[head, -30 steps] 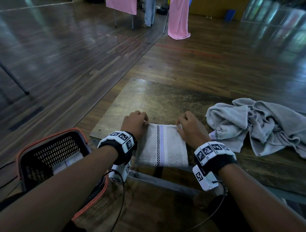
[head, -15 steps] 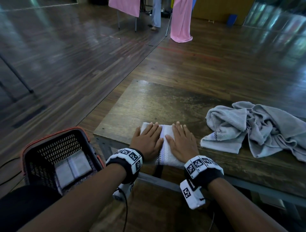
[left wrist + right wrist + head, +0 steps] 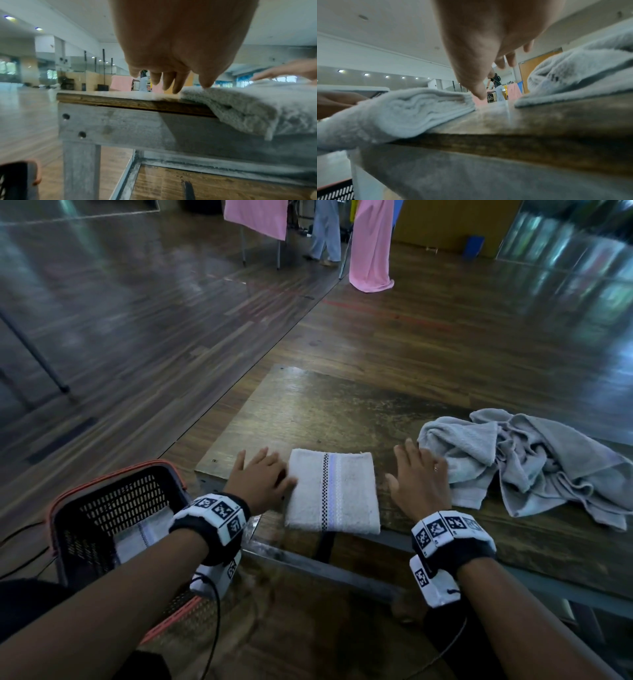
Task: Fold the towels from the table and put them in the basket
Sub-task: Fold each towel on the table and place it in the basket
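Head view: folded towel (image 3: 333, 491) lies flat at the near edge of the table (image 3: 329, 409), striped band running front to back, near end slightly over the edge. Left hand (image 3: 259, 479) sits palm-down just left of it, fingers straight and spread, thumb side touching the towel's left edge, holding nothing. Right hand (image 3: 418, 475) palm-down just right of the towel, apart from it, fingers spread and relaxed, empty; its far side reaches the crumpled towels (image 3: 534, 463) heaped to its right. Basket (image 3: 113, 498) stands on the floor left of and below the left hand, with another folded towel (image 3: 144, 534) inside, partly hidden by the left forearm. Pink cloths (image 3: 371, 244) hang far ahead, a person's legs between them. Left wrist view: left hand (image 3: 173, 51) from beneath, fingers (image 3: 176, 83) pointing down at the table top, thumb tip touching the top of the folded towel (image 3: 257, 108) on its right; the towel droops over the table edge. Right hand (image 3: 288, 70) shows flat past the towel. Right wrist view: right hand (image 3: 488, 47) open, thumb tip just beside the folded towel (image 3: 402, 112) to its left, contact unclear; crumpled towels (image 3: 582, 75) to its right; basket rim (image 3: 335, 189) low left.
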`<action>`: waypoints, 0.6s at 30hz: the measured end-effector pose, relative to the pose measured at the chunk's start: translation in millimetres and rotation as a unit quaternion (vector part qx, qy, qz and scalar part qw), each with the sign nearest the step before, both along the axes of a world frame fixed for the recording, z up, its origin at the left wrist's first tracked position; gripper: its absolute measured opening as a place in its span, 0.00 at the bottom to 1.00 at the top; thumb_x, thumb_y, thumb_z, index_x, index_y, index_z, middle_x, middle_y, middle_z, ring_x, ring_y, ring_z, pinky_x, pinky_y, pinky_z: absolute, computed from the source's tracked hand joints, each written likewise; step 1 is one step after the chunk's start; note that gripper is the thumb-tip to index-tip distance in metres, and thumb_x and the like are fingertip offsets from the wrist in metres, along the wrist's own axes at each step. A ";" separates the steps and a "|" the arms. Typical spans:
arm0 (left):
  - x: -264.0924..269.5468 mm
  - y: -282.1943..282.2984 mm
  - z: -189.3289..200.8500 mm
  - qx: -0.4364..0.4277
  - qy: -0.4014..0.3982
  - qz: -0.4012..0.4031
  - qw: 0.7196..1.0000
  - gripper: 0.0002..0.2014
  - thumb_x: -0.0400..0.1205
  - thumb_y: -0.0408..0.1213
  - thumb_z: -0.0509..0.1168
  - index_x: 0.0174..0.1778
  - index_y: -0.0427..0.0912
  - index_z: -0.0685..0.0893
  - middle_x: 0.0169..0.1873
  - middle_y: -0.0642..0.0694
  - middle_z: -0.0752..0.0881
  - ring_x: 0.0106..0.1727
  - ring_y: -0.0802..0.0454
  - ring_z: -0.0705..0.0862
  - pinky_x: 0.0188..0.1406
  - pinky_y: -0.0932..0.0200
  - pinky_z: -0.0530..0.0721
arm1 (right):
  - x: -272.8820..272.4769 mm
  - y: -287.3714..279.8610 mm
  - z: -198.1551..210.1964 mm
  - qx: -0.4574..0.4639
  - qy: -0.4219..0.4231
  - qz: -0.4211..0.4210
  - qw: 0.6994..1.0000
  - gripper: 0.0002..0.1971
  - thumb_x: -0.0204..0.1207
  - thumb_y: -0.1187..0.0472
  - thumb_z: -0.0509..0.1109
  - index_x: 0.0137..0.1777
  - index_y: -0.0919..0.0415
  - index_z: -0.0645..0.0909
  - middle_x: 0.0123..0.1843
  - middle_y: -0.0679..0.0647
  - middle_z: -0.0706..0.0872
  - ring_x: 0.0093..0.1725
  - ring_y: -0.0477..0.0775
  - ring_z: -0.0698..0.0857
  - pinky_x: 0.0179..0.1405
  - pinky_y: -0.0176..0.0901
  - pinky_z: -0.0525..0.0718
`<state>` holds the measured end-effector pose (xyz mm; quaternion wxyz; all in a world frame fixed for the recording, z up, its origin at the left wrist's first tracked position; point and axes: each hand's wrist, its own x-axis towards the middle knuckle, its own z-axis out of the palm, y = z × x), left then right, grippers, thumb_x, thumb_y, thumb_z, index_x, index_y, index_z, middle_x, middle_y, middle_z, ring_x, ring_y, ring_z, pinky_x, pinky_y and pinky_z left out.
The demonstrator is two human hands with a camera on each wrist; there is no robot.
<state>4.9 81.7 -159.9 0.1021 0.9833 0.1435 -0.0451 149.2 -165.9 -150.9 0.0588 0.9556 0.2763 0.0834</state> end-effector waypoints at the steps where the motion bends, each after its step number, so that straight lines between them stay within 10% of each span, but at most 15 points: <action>1: -2.3 0.7 2.6 -0.022 -0.020 0.029 0.999 0.21 0.84 0.54 0.50 0.63 0.47 0.79 0.70 0.44 0.75 0.77 0.44 0.66 0.79 0.37 0.51 | -2.3 -0.6 3.8 0.010 -0.002 0.008 1.000 0.25 0.80 0.44 0.55 0.70 0.58 0.72 0.75 0.59 0.73 0.72 0.61 0.69 0.69 0.60 0.65; 4: -2.9 -2.1 11.1 -0.084 -0.047 0.108 0.989 0.18 0.83 0.53 0.56 0.47 0.43 0.84 0.46 0.45 0.83 0.53 0.44 0.81 0.61 0.46 0.76 | -10.2 4.6 11.9 0.063 0.101 -0.027 0.992 0.26 0.82 0.42 0.50 0.54 0.58 0.84 0.61 0.58 0.83 0.66 0.61 0.74 0.67 0.61 0.67; 8: 2.9 -8.2 14.3 -0.150 0.021 0.132 0.980 0.26 0.81 0.60 0.55 0.26 0.45 0.78 0.26 0.51 0.82 0.36 0.49 0.82 0.59 0.42 0.76 | -15.1 13.4 15.0 0.127 0.283 -0.073 0.948 0.30 0.79 0.36 0.54 0.31 0.59 0.81 0.42 0.57 0.85 0.62 0.65 0.79 0.64 0.58 0.73; 18: 17.4 -16.8 10.1 -0.222 0.032 0.159 0.961 0.18 0.80 0.56 0.60 0.34 0.46 0.77 0.36 0.47 0.84 0.46 0.43 0.84 0.62 0.43 0.76 | -2.4 24.6 8.5 0.233 0.434 -0.077 0.867 0.20 0.74 0.46 0.70 0.31 0.62 0.76 0.36 0.59 0.81 0.38 0.56 0.81 0.41 0.46 0.73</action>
